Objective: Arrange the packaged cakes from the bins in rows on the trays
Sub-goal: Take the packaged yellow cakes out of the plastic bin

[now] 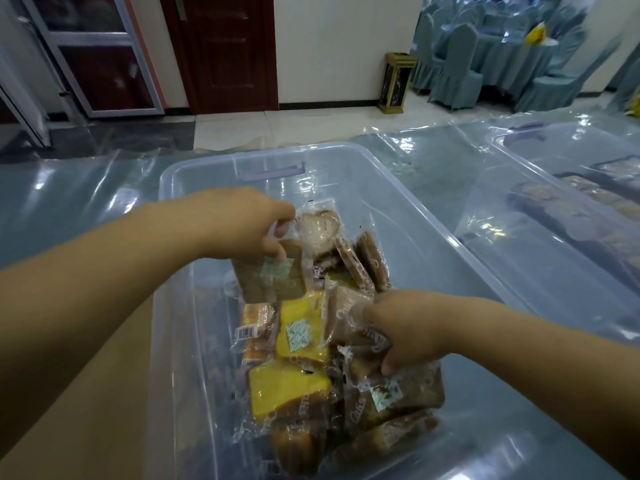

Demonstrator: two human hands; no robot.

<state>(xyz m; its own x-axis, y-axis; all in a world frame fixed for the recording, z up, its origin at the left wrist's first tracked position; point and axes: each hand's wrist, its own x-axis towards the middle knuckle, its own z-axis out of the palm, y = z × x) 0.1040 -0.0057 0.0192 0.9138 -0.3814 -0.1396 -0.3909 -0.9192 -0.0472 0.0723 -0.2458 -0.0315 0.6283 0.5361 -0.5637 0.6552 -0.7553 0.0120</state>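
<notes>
Clear bin (431, 220), far end bare, left hand (242, 221) pinching cake (277, 277), right hand (405, 327) gripping packet (346, 306)

Bin (207, 159), contents by clock position.
- Centre: brown pack (346, 313), white script, apparently "Cake".
- 5 o'clock: lower brown pack (415, 386), same script at its left edge.
- 9 o'clock: pale pack (258, 317), barcode sticker (247, 331), digits illegible.
- Green-white sachets (298, 336) in yellow pack (304, 306), lower brown pack, and upper brown pack (294, 282) at 12 o'clock: print illegible.
</notes>
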